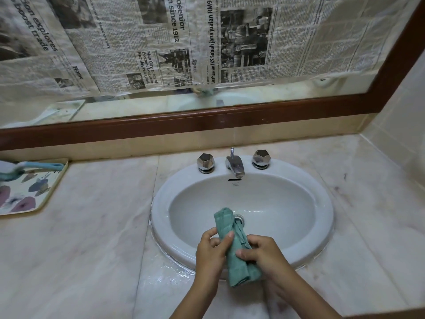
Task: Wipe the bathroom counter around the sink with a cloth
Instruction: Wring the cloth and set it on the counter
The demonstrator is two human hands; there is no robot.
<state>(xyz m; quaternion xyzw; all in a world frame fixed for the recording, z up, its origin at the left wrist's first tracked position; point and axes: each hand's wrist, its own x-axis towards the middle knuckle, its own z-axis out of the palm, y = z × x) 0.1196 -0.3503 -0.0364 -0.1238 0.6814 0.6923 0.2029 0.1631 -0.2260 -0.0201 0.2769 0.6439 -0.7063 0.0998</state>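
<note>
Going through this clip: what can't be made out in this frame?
Head view:
The metal drain, partly hidden behind the rolled green cloth.
The flowered rectangular tray and the blue brush on it, cut off by the left edge.
The brown-framed wall mirror, mostly covered by newspaper sheets.
The small print below the white sink's overflow slot, too small to read.
</note>
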